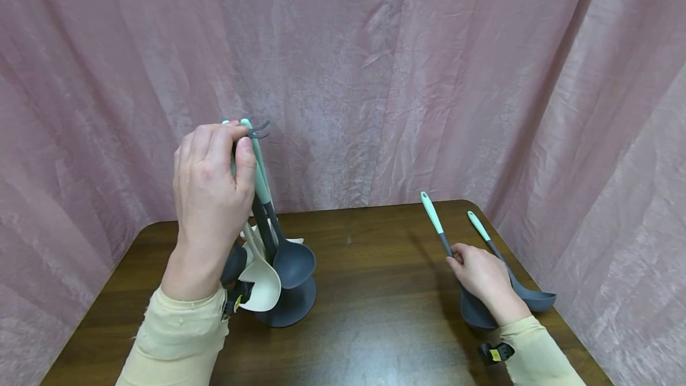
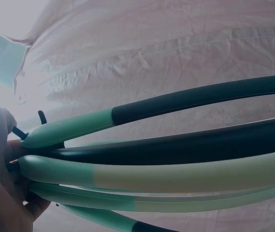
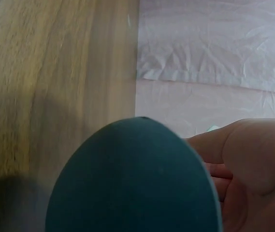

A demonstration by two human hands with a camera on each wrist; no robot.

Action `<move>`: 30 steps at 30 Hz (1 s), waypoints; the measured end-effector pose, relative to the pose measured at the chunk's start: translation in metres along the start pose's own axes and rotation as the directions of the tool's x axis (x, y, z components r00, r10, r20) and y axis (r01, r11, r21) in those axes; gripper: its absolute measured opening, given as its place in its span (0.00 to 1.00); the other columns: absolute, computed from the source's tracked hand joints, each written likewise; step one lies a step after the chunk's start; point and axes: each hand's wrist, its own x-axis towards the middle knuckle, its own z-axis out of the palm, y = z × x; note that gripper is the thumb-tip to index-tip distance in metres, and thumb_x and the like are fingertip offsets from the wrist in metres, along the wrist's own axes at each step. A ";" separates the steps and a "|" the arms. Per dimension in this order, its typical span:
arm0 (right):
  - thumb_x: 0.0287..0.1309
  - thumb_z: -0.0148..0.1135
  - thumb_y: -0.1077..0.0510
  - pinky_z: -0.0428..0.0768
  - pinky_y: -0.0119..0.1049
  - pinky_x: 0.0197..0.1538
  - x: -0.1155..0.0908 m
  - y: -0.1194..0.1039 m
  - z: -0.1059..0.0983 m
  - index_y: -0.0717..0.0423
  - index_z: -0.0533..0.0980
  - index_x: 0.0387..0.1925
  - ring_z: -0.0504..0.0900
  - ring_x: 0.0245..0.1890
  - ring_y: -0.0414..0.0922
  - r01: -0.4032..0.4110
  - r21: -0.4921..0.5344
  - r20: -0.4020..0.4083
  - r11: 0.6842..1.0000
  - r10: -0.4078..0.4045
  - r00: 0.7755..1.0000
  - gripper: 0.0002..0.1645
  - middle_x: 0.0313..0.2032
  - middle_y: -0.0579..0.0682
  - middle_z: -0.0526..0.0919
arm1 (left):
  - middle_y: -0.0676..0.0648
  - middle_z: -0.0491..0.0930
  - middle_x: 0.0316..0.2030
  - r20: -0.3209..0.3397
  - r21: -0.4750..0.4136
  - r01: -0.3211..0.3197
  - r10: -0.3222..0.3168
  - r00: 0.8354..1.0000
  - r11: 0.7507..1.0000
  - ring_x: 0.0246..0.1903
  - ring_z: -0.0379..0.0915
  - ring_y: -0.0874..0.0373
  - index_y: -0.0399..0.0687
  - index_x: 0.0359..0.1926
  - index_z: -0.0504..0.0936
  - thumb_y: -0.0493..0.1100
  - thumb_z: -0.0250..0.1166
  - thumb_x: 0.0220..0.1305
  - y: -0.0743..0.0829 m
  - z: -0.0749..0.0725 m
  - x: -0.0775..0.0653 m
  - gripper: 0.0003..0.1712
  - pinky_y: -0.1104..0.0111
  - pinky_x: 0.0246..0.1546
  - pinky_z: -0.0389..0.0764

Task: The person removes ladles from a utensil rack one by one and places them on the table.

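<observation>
Head view: the left hand (image 1: 211,174) has its grip round the top of the utensil stand (image 1: 292,308), probably to steady it on the counter (image 1: 370,290). The right hand's (image 1: 485,273) grip pinches a dark spatula-like utensil (image 1: 474,311) by its shaft, beside a ladle (image 1: 538,300) resting at the counter's right side.

Left wrist view: handles (image 2: 55,169) hang around the central post (image 2: 200,149), which likely explains the hold up high.

Right wrist view: the utensil's rounded head looms in front; the pinch itself is hidden.
</observation>
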 end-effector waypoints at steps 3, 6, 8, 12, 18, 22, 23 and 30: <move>0.73 0.71 0.55 0.78 0.50 0.30 0.000 0.005 0.000 0.57 0.87 0.48 0.79 0.26 0.44 -0.007 -0.011 0.003 1.000 0.007 1.000 0.10 0.30 0.44 0.85 | 0.38 0.86 0.56 -0.001 0.002 0.001 -0.001 1.000 1.000 0.58 0.78 0.35 0.38 0.56 0.89 0.49 0.52 0.83 0.000 0.000 0.000 0.24 0.43 0.62 0.74; 0.73 0.71 0.55 0.79 0.51 0.30 0.000 0.010 0.000 0.57 0.87 0.49 0.80 0.27 0.45 -0.018 -0.017 0.011 1.000 0.018 1.000 0.10 0.31 0.44 0.86 | 0.38 0.86 0.56 0.000 0.003 0.001 -0.001 1.000 1.000 0.58 0.78 0.35 0.38 0.56 0.89 0.49 0.52 0.83 0.000 0.000 0.000 0.24 0.43 0.62 0.74; 0.73 0.70 0.55 0.81 0.52 0.31 0.000 0.013 -0.001 0.58 0.87 0.50 0.82 0.29 0.46 -0.026 -0.022 0.020 0.999 0.026 0.999 0.11 0.32 0.45 0.87 | 0.38 0.86 0.56 0.001 0.003 0.002 -0.002 1.000 1.000 0.58 0.78 0.35 0.38 0.56 0.89 0.49 0.52 0.83 0.000 0.000 0.000 0.24 0.43 0.62 0.74; 0.73 0.69 0.55 0.81 0.53 0.31 0.001 0.019 -0.002 0.58 0.87 0.50 0.83 0.29 0.47 -0.046 -0.027 0.041 0.999 0.047 0.998 0.12 0.33 0.46 0.89 | 0.38 0.85 0.56 0.010 0.009 -0.002 0.002 1.000 1.000 0.59 0.78 0.35 0.37 0.56 0.88 0.50 0.52 0.83 0.000 0.000 0.000 0.25 0.43 0.63 0.74; 0.74 0.68 0.54 0.81 0.54 0.32 0.002 0.028 -0.003 0.59 0.87 0.50 0.84 0.30 0.50 -0.065 -0.035 0.055 0.997 0.067 0.996 0.13 0.35 0.48 0.90 | 0.38 0.85 0.56 0.010 0.012 0.000 0.000 1.000 1.000 0.58 0.78 0.35 0.37 0.56 0.88 0.50 0.52 0.84 0.000 -0.001 -0.001 0.24 0.43 0.63 0.74; 0.73 0.69 0.55 0.82 0.56 0.34 0.002 0.032 -0.004 0.60 0.87 0.50 0.85 0.32 0.51 -0.071 -0.041 0.066 0.997 0.074 0.995 0.13 0.36 0.50 0.90 | 0.38 0.85 0.56 0.012 0.013 0.001 -0.001 1.000 1.000 0.59 0.78 0.35 0.37 0.56 0.88 0.50 0.52 0.84 0.000 -0.001 -0.001 0.25 0.43 0.63 0.74; 0.73 0.69 0.55 0.82 0.56 0.34 0.002 0.033 -0.005 0.60 0.87 0.50 0.86 0.32 0.51 -0.073 -0.042 0.069 0.996 0.075 0.995 0.13 0.36 0.50 0.90 | 0.37 0.85 0.56 0.012 0.012 0.000 0.000 1.000 1.000 0.59 0.78 0.35 0.37 0.56 0.88 0.50 0.51 0.84 0.001 -0.001 -0.001 0.25 0.43 0.63 0.74; 0.74 0.69 0.55 0.82 0.57 0.34 0.002 0.038 -0.008 0.60 0.87 0.51 0.85 0.32 0.52 -0.083 -0.047 0.079 0.995 0.086 0.993 0.14 0.35 0.51 0.90 | 0.38 0.85 0.56 0.007 0.007 0.002 -0.002 1.000 1.000 0.58 0.78 0.35 0.38 0.56 0.88 0.50 0.52 0.83 0.002 0.000 0.000 0.24 0.43 0.63 0.74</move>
